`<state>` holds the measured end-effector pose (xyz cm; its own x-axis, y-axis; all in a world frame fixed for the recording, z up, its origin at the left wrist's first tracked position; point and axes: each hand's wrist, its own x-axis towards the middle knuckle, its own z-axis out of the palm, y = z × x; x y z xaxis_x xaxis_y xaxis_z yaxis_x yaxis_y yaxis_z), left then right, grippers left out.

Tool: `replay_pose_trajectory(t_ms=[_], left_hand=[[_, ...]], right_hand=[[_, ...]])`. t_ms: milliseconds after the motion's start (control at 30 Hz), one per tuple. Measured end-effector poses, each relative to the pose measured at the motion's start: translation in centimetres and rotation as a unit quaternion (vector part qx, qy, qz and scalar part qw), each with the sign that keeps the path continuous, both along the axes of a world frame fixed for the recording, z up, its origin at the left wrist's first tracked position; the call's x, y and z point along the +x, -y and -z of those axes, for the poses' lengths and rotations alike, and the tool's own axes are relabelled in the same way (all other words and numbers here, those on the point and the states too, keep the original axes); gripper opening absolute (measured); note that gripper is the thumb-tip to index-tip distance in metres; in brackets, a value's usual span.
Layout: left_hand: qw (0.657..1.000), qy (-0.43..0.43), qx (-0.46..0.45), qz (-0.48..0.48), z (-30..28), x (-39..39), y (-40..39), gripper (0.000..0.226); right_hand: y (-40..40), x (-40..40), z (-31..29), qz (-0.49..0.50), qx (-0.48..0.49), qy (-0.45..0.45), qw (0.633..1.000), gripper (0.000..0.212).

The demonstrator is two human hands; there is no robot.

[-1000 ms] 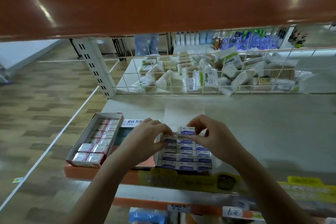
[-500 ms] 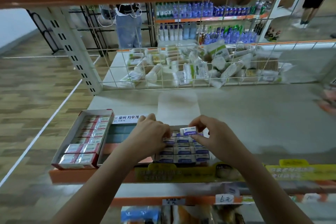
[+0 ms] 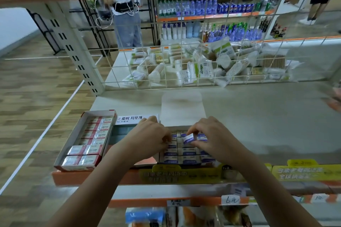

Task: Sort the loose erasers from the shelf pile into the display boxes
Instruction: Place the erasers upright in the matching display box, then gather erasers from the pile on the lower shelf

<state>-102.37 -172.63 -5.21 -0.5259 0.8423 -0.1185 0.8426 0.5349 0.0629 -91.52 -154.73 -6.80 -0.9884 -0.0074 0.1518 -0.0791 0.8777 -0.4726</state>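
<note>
While both hands work over the middle display box (image 3: 186, 160), the right hand (image 3: 212, 138) pinches one loose eraser (image 3: 188, 138) between thumb and fingertips, tilted, just above the packed rows. The eraser is a small white block in a blue-and-white paper sleeve printed "ERASER". The left hand (image 3: 147, 140) has its fingers curled down onto the box's left edge, touching the erasers there; whether it actually grips one cannot be told.

Middle box: shallow cardboard tray, near the front lip of the shelf (image 3: 258, 125), filled with matching blue-sleeved erasers in tidy rows, labels facing up.

Left box (image 3: 81, 138): longer open cardboard tray with white walls and a red trim, angled on the shelf corner. Holds two columns of erasers in red-and-white sleeves, some glossy with plastic wrap.

Between the two, a flat teal box (image 3: 120, 132) with a white upright flap bearing Korean lettering; its contents are not clear.

Shelf surface: smooth pale grey, orange front edge with yellow price strips (image 3: 304, 171).

Behind, a white wire grid (image 3: 184, 64) fences off a heap of soft plastic packets (image 3: 203, 64), white and green. Farther back, bottles on racks and a person standing.
</note>
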Motion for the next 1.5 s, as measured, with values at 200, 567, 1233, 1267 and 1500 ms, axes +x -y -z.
replay_pose_trajectory(t_ms=[200, 567, 1233, 1267, 1500], left_hand=[[0.998, 0.018, 0.059, 0.019, -2.0, 1.5, 1.5, 0.025], [0.999, -0.029, -0.003, 0.026, -0.5, 4.2, 2.5, 0.035], [0.971, -0.116, 0.132, 0.164, -3.3, 3.7, -17.3, 0.035], [0.968, -0.111, 0.139, 0.174, -3.0, 4.4, -19.5, 0.035], [0.970, -0.020, 0.121, 0.211, 0.7, 10.8, -34.8, 0.033]], right_hand=[[0.2, -0.3, 0.4, -0.001, 0.053, 0.031, 0.998, 0.022], [0.4, -0.6, 0.2, -0.016, 0.093, 0.066, 0.993, 0.026], [-12.3, 6.2, -4.0, 0.225, 0.112, 0.015, 0.968, 0.034], [-14.1, 7.3, -3.9, 0.248, 0.108, 0.024, 0.963, 0.035], [-25.8, 15.9, -1.7, 0.388, 0.072, 0.095, 0.914, 0.041]])
